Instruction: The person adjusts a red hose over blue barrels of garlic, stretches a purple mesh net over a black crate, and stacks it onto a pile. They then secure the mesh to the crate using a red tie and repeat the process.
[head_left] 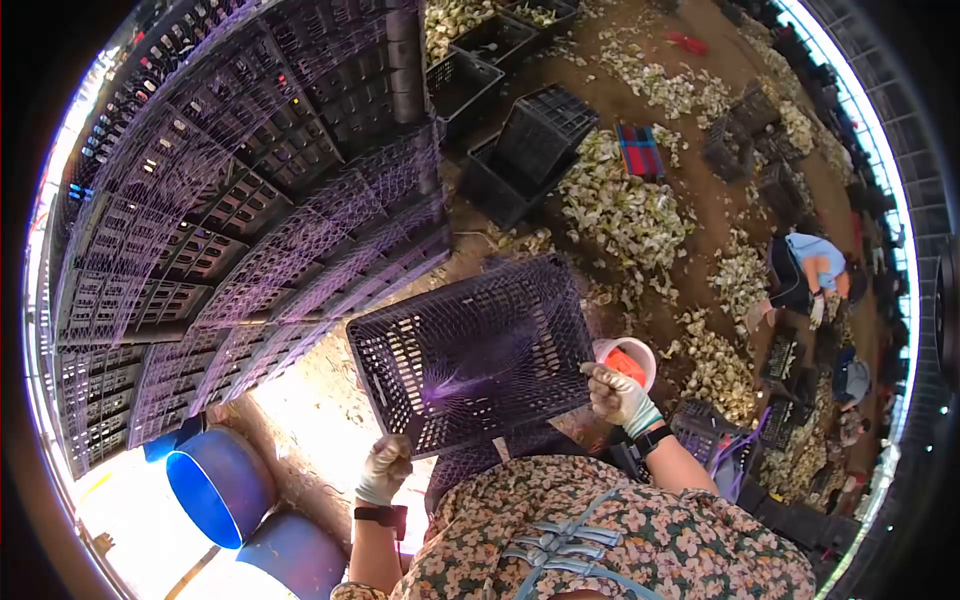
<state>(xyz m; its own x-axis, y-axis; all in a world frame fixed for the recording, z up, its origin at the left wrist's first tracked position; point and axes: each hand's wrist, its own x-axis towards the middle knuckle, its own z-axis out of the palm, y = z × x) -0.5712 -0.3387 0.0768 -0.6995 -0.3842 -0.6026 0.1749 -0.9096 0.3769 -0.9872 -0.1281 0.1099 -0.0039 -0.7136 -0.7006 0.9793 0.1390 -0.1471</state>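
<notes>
I hold a black plastic crate (470, 350) in front of me, its slatted bottom turned toward the camera. My left hand (384, 468), in a pale glove, grips its lower left edge. My right hand (618, 394), also gloved, grips its right edge. A second dark crate (500, 455) shows just below the held one, against my flowered top.
A tall stack of black crates (250, 200) fills the left. Blue barrels (215, 485) stand at lower left. A white bucket (628, 358) with something red sits by my right hand. Loose crates (530, 140) and pale piles (625, 210) cover the dirt floor. Other people (805, 275) work at right.
</notes>
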